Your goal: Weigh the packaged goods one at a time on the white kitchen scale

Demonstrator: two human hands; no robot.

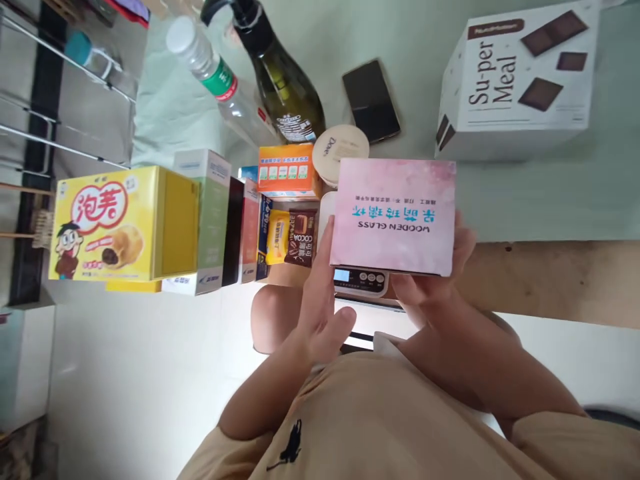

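A pink glass-cup box [393, 210], printed upside down with "WOODEN GLASS", is in front of me above a small kitchen scale [361, 281]. Only the scale's display, buttons and a bit of white edge show; I cannot tell whether the box touches it. My right hand [435, 280] grips the box at its lower right, some fingers hidden behind it. Flat along the left edge is my left hand [323, 293], fingers stretched and thumb apart. Close by lie a brown cocoa snack [303, 237] and a yellow packet [278, 237].
Behind stand an orange box [287, 172], a round Dove tub [341, 153], a dark pump bottle [285, 80] and a clear bottle [225, 93]. A phone [371, 100] lies further back. Boxes, including a yellow one [115, 223], line the left; a white "Su-per Meal" box [520, 73] stands right.
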